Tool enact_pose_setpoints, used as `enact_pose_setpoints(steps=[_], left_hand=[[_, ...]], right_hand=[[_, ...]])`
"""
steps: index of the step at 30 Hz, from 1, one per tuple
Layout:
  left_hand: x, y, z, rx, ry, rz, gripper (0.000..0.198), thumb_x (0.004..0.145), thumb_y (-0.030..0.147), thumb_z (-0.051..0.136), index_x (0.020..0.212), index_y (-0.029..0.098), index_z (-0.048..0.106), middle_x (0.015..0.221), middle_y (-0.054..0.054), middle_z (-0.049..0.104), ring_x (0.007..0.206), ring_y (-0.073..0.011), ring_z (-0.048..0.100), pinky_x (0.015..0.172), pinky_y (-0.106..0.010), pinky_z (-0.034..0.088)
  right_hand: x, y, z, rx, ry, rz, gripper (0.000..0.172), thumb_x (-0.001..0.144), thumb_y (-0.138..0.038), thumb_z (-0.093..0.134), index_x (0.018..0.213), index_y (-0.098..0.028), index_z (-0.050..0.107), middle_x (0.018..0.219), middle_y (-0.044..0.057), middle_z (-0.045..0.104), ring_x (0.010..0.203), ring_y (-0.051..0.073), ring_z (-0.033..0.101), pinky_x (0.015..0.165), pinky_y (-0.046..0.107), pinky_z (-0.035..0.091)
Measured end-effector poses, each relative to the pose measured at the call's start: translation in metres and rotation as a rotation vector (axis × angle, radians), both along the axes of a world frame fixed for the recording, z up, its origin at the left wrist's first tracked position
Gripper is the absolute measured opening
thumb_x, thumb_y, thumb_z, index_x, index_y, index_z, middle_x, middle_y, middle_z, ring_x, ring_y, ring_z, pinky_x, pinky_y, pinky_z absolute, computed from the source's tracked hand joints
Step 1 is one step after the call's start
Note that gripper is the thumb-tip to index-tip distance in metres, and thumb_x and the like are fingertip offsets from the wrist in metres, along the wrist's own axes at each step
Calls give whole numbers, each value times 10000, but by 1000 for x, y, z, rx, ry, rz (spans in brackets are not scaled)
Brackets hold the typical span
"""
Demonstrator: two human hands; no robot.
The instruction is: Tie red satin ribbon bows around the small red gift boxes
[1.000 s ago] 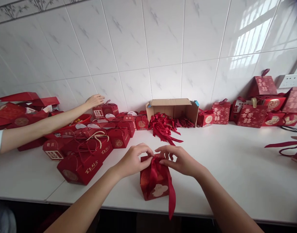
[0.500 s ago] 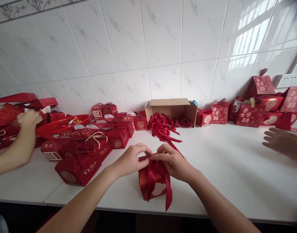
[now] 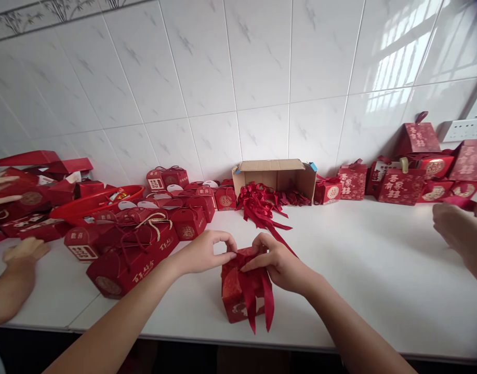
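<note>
A small red gift box (image 3: 233, 304) stands upright near the table's front edge. Red satin ribbon (image 3: 267, 301) lies over its top, two loose tails hanging down the near side. At the top left corner my left hand (image 3: 209, 253) is closed, thumb and forefinger pinching the ribbon. My right hand (image 3: 283, 262) comes from the other side, its fingers also closed on the ribbon over the box's top. My fingers partly cover the spot where the ribbon crosses.
Behind the box, a cardboard carton (image 3: 275, 165) spills red ribbons (image 3: 257, 200). Finished-looking red boxes (image 3: 125, 259) crowd the left, near a red basin (image 3: 94, 202). More boxes (image 3: 402, 187) are stacked right. Other people's hands (image 3: 26, 252) work left, and another hand (image 3: 462, 234) right.
Both ribbon tails now hang closer together on the near side, and more of the box's top shows. My left fingers have drawn slightly left. The co-workers' hands at both sides have moved.
</note>
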State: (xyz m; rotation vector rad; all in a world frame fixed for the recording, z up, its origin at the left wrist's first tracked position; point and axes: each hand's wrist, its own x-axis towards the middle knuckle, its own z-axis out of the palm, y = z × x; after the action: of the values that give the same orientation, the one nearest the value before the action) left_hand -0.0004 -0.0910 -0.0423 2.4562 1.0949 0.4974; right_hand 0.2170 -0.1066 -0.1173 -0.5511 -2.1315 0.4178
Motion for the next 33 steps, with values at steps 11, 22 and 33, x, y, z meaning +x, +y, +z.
enact_pose_setpoints(steps=[11,22,33], left_hand=[[3,1,-19,-150,-73,-64,140,816,362,564,824,248,646,1253,-65,508,1193,-226,459,823,-275,473],[-4,4,-22,-92,-121,13,265,877,413,456,759,218,592,1155,-45,579,1154,-195,480,992,-323,371],[24,-10,-28,-171,-374,137,318,827,397,523,627,172,419,802,-9,594,711,-120,500,686,-241,400]], right_hand=[[0,-1,5,40,-4,9,364,884,-70,428,1030,-263,698,910,67,492,841,155,502,742,303,493],[5,-2,8,0,-46,62,400,814,17,431,977,-218,711,926,64,463,869,147,507,752,281,488],[-6,-2,7,-22,172,-2,162,814,-70,506,893,-199,566,863,37,546,757,135,532,671,271,476]])
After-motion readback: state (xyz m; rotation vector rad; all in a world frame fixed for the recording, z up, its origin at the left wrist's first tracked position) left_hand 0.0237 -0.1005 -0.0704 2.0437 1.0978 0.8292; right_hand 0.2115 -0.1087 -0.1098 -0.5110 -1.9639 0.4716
